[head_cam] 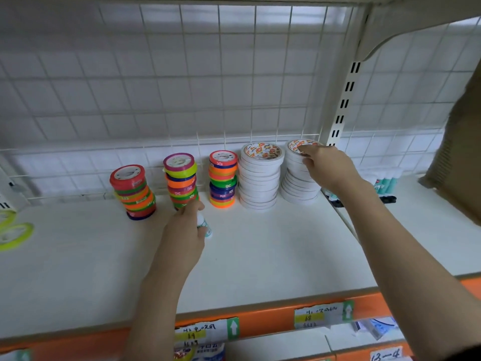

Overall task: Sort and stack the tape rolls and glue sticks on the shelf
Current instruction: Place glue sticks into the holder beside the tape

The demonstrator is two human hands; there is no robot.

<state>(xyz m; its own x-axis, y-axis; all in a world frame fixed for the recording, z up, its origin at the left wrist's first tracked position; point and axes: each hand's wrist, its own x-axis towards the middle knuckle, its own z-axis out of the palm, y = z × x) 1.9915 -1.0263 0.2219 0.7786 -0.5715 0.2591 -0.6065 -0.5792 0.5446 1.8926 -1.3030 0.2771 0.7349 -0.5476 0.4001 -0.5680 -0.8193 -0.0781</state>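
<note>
left hand near shelf front, fingers curled round glue stick. right hand far right, fingers resting spread on leaning white tape stack (straightening step, likely). next: square stack, park glue with sticks far right.

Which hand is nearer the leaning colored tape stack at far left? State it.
Left. The left hand is just right of that stack; the right hand touches the rightmost white stack.

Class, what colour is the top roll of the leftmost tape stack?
Red top roll, white hub; head view.
</note>
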